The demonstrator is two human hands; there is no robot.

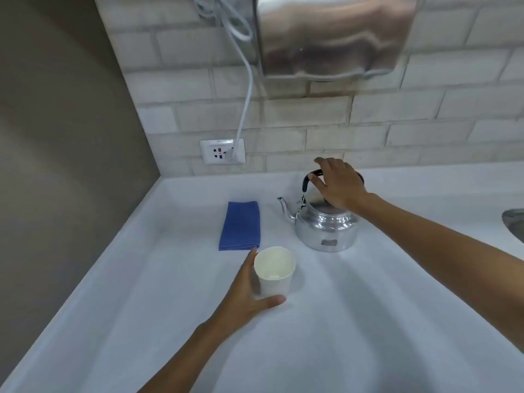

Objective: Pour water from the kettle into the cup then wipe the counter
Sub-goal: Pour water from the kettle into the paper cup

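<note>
A white counter point(354, 321) is seen from above, backed by a pale brick wall. At the 10 o'clock position of the view, a wall socket point(222, 151) is mounted, with a white cable point(246, 100) plugged into it and running upward. A folded blue cloth point(240, 226) is laid flat on the counter, at 11 o'clock from the cup. The left hand point(246, 290) is placed against the left side of the white paper cup point(274, 275), with the fingers spread: the thumb is laid near the cup's base and the other fingers reach up its far side; a firm clamp cannot be confirmed. The cup stands upright near the centre of the counter, and its contents cannot be told. At 1 o'clock from the cup, well apart, the metal kettle point(326, 228) stands upright, spout pointed left. The right hand point(338, 184) is positioned over the kettle's black handle point(307, 180), fingers loosely parted and draped on it, not fully closed. A steel appliance point(334, 35) is fixed to the wall at 12 o'clock. A sink edge point(514, 222) is visible at 3 o'clock.
</note>
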